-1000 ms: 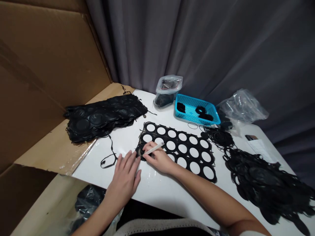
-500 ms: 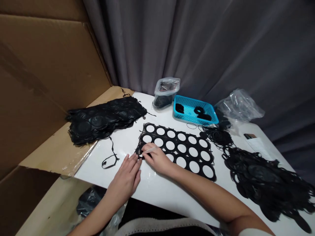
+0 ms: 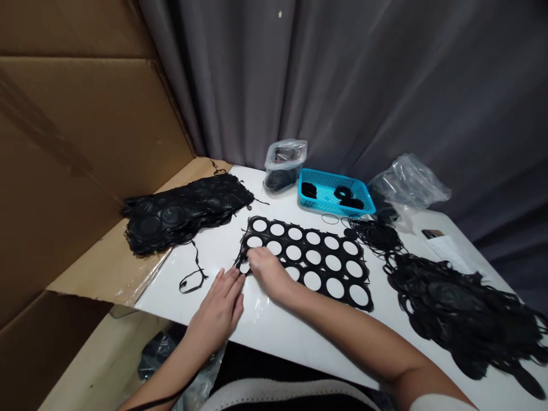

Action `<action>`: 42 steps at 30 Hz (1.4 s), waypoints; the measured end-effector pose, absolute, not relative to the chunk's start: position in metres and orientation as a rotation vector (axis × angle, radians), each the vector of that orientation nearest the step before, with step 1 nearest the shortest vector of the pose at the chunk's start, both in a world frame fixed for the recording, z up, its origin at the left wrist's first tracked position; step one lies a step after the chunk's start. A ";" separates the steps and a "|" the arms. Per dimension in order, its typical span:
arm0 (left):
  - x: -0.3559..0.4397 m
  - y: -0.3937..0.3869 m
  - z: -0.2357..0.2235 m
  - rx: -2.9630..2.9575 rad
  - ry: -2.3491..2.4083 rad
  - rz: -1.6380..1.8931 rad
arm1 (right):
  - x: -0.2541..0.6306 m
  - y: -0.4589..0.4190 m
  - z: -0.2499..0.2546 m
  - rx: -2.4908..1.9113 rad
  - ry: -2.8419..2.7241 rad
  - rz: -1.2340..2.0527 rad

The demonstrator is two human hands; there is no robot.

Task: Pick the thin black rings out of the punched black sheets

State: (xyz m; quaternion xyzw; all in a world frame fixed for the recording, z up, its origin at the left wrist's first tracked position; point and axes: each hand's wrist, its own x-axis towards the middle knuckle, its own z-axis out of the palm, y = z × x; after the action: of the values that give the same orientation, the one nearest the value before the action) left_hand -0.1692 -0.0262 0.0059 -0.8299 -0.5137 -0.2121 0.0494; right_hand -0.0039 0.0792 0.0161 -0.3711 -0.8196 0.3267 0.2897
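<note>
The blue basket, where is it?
In the head view, the blue basket sits right of centre, beyond the black sheet with holes and left of the clear plastic bag.

Person, two arms, seen from the head; worn items as follows.

Left hand [image 3: 220, 299]: bare, five-fingered; left forearm [image 3: 177, 359] uncovered as far as it shows.

Right hand [image 3: 269, 274]: bare; right forearm [image 3: 355, 334] uncovered up to the elbow.

Right sleeve [image 3: 440, 402]: one, whitish, plain, short; only its end shows, at the lower edge.

Band [image 3: 291, 386]: one, pale grey, soft-looking, curved across the front of the body, with a row of small dark dots; garment type unclear.

Lower clothing [image 3: 252, 365]: black, plain, visible beyond the band; cut and fabric too dark to tell.
</note>
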 end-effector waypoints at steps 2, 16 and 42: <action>-0.171 -0.025 0.006 -2.528 -1.554 -0.654 | 0.003 0.100 0.021 -1.131 -1.776 1.107; -0.179 0.025 0.020 -2.546 -1.359 -0.767 | 0.347 0.014 0.064 -2.028 -1.132 0.081; 0.029 0.085 -0.007 -3.096 -0.696 -0.530 | 0.252 0.075 0.013 -1.416 -1.641 0.817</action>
State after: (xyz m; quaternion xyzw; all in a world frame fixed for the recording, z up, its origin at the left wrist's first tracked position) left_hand 0.0294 0.0846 -0.0066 -0.9616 -0.2163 -0.1646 -0.0379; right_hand 0.2517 0.0751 0.0130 -0.5601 -0.6490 0.3232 0.4008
